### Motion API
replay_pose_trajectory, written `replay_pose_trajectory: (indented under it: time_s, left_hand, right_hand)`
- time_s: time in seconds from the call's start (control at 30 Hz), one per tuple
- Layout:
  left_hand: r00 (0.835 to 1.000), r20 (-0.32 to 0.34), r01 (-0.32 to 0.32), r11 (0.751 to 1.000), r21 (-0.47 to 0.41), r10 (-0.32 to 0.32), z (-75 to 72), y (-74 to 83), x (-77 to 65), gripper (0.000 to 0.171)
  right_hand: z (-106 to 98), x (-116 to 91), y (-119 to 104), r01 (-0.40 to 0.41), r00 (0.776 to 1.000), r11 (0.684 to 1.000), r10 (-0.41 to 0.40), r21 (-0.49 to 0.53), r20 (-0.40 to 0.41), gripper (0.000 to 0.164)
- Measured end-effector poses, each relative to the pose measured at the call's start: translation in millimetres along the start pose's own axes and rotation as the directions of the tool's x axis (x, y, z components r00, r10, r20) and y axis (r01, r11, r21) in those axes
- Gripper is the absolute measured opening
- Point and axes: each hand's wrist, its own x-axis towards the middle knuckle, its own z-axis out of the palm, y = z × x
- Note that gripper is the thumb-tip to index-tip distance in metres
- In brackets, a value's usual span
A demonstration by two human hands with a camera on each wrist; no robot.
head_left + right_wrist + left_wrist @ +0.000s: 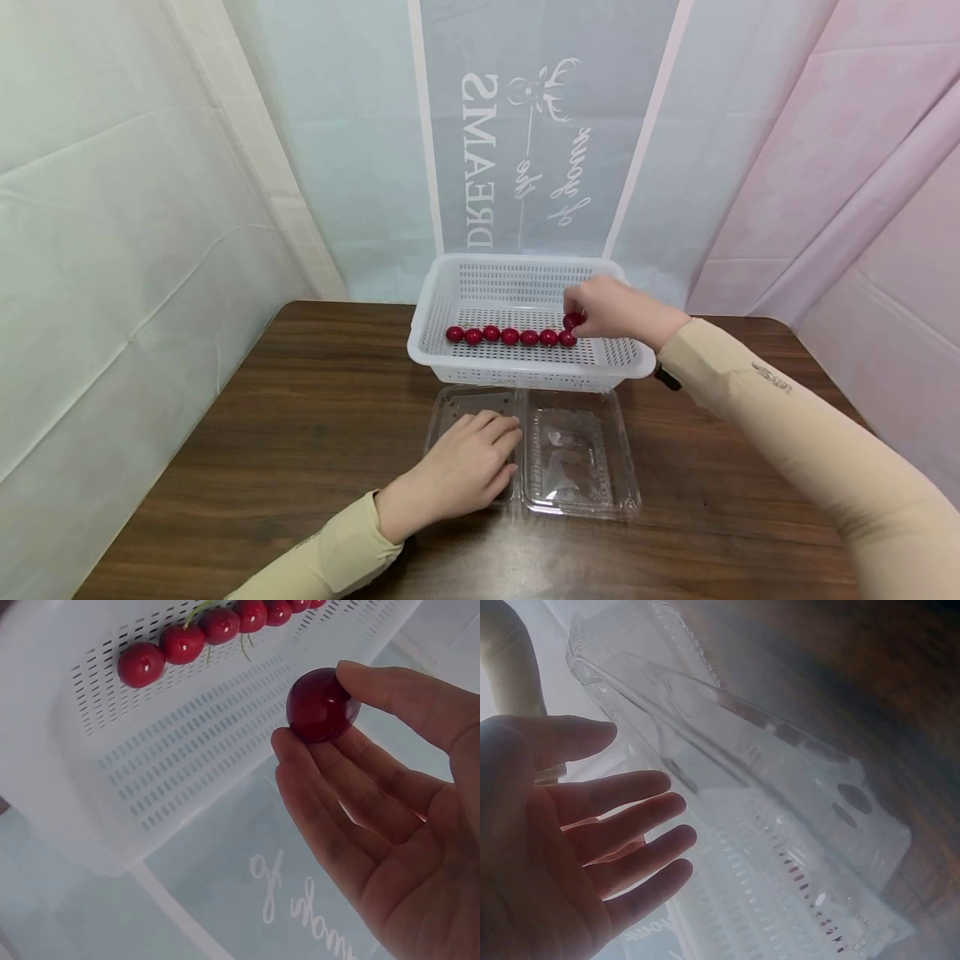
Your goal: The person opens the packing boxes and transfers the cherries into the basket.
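Observation:
Between thumb and fingertips, my right hand point(609, 308) pinches a dark red cherry point(321, 709) over the right end of a white plastic basket point(517, 375). A row of several red cherries point(510, 337) lies across the basket floor; some show green stems in the right wrist view. Nearer to me, a clear plastic clamshell container point(570, 467) lies opened flat on the table. Over its left half is my left hand point(463, 467), fingers relaxed and holding nothing; the head view does not settle whether it touches the plastic.
The dark wooden table point(300, 433) carries the basket at its far edge, with the container just in front. Behind it hangs a grey-blue curtain point(555, 167) with white lettering, close to the basket. Pale cloth point(135, 208) hangs along the left side, more on the right.

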Motion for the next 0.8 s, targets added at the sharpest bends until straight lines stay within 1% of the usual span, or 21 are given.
replay_pose_trajectory:
  time_s: [0.17, 0.33, 0.5, 0.8]
  left_hand:
    - [1.0, -0.001, 0.0, 1.0, 0.002, 0.0, -1.0, 0.2, 0.4, 0.038]
    - [1.0, 0.003, -0.001, 1.0, 0.0, 0.001, -2.6, 0.4, 0.8, 0.039]
    - [1.0, 0.003, -0.005, 1.0, 0.0, 0.005, -2.9, 0.4, 0.8, 0.039]
    - [1.0, 0.004, -0.005, 1.0, 0.003, 0.005, -1.5, -0.3, 0.0, 0.038]
  right_hand:
    - [-1, 11, 3, -0.023, 0.999, 1.0, 0.023, -0.016, 0.032, 0.014]
    - [2, 21, 6, -0.07, 0.993, 0.997, 0.072, -0.021, 0.088, 0.016]
    - [4, 32, 7, -0.116, 0.982, 0.993, 0.117, -0.02, 0.148, 0.017]
    - [7, 48, 10, -0.197, 0.958, 0.98, 0.199, -0.031, 0.209, 0.015]
